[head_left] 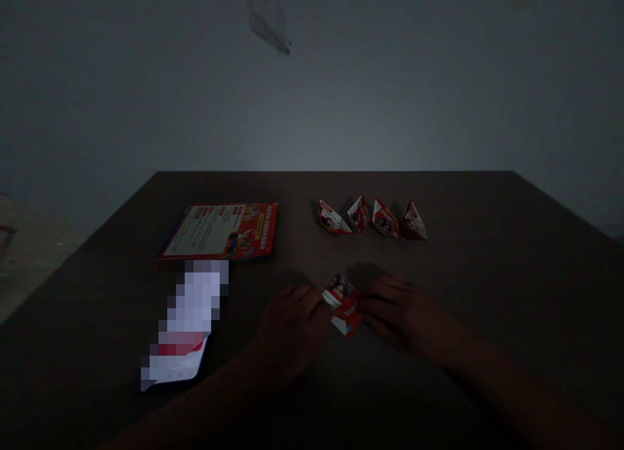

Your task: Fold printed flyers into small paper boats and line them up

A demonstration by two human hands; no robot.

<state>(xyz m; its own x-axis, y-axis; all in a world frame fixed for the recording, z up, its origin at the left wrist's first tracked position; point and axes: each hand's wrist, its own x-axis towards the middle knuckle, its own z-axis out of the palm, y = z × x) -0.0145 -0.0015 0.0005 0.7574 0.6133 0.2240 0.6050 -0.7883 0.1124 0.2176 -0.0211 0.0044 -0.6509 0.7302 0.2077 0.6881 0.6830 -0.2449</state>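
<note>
Folded paper [347,309], red and white, lies just right of the frame's lower centre, its long axis slanting from upper left to lower right, pictured end pointing away from us. We'd do best to press evenly, edges aligned. Our left hand [295,326] and right hand [407,310] curl fingers against its sides; in this gloom we cannot tell whether they pinch. Beyond, four folded pieces [387,222] form a row.

Head view | I saw one dark table [502,268] | toward its far side lay four folded red-and-white papers [385,221], in a row | leftward, one printed stack [219,232] | just before it, one lit phone [190,320], mostly pixelated
</note>
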